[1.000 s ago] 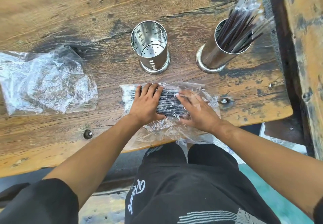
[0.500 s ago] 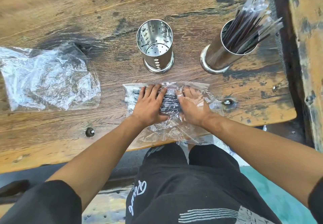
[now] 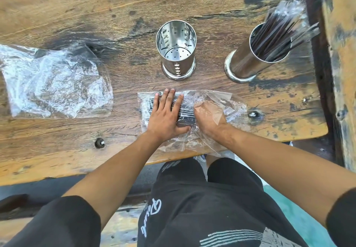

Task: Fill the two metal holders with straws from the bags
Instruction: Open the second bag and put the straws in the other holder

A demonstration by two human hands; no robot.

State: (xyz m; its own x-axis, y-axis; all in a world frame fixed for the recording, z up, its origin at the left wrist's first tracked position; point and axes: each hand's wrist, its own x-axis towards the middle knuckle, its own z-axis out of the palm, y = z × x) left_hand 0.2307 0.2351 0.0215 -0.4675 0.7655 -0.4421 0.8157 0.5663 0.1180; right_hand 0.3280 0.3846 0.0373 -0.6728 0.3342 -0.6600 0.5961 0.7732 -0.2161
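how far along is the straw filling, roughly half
About half. Done: the right holder is packed with straws, and an emptied bag lies at the left. In hand: the left hand presses the full bag flat while the right hand reaches inside. Left: the middle holder is empty.

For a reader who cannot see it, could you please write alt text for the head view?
Both hands, left hand and right hand, work at a bag of straws on a wooden table. Behind stand an empty holder and a filled holder.
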